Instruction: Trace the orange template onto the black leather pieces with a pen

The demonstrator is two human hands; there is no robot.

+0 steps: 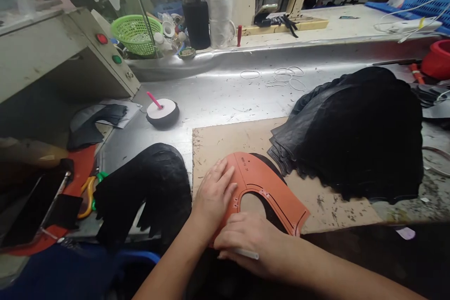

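Note:
An orange curved template [272, 187] lies on a black cut piece [267, 161] on the brown cardboard mat [225, 143]. My left hand [213, 194] lies flat on the template's left side, fingers stretched out and pressing down. My right hand [248, 241] is closed round a thin white pen [246, 254] at the template's near edge.
A big stack of black cut pieces [355, 136] sits right of the mat, another black stack [154, 187] to its left. Behind are a round pad with a pink stick [162, 111], loose rubber bands [285, 76], a green basket [136, 33], a control box [105, 51] and yellow scissors [87, 194].

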